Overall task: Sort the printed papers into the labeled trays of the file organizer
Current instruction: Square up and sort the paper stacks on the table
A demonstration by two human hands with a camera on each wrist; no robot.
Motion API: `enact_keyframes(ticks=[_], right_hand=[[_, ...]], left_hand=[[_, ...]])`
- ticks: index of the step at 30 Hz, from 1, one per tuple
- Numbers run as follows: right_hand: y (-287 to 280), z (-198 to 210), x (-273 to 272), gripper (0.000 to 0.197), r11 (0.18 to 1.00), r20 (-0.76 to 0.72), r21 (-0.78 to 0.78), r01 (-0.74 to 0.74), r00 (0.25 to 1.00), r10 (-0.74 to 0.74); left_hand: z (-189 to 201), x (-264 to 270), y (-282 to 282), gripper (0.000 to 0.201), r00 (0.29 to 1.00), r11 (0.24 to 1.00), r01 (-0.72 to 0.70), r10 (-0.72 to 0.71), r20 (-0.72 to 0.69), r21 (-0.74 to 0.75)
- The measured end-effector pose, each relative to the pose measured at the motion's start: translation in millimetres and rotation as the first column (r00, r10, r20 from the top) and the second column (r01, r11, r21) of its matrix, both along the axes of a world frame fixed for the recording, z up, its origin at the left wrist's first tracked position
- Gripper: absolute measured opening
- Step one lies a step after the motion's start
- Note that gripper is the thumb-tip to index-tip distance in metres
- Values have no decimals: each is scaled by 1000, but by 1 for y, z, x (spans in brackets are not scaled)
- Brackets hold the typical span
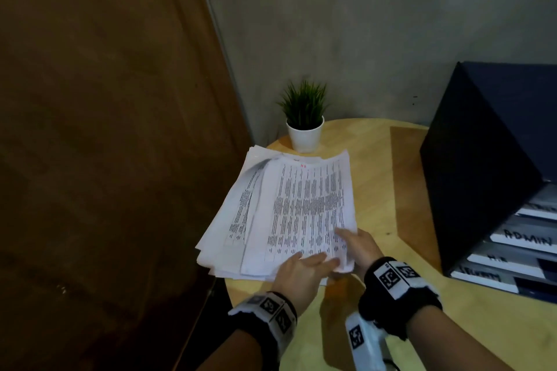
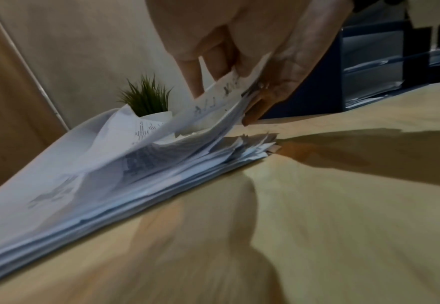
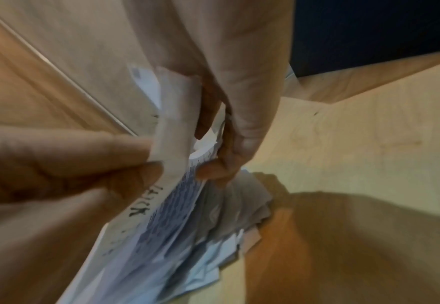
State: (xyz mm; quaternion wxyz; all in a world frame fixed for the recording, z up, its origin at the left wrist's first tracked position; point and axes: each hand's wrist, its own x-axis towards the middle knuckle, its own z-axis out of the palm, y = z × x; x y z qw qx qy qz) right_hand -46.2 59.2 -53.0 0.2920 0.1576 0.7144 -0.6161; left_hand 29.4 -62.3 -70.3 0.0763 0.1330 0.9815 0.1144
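A thick, loose stack of printed papers (image 1: 229,229) lies on the round wooden table (image 1: 385,190). The top sheet (image 1: 307,205) is lifted at its near right corner. My right hand (image 1: 355,245) pinches that corner, thumb on top and fingers underneath. My left hand (image 1: 304,265) lies beside it with straight fingers touching the sheet's near edge. In the right wrist view my right hand (image 3: 229,156) curls round the raised sheet (image 3: 172,133), which bears handwriting. The dark file organizer (image 1: 482,175) stands at the right, with stacked trays; one label reads ADMIN (image 1: 524,239).
A small potted plant (image 1: 304,129) in a white pot stands behind the stack near the wall. A brown wooden door (image 1: 105,159) fills the left. Bare tabletop lies between the stack and the organizer.
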Motion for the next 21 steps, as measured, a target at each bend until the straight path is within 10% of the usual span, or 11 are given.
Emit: enact_keyframes(ticks=[11,21], right_hand=[[26,14,0,27,991,-285,134,-21,957,59],[43,30,1,30,1000,-270,-11,21,962,-23]], left_hand=[[22,-18,-19,43,948,937,-288,308,-82,199],[54,-45,-36,54,672,476,-665,718,183,575]])
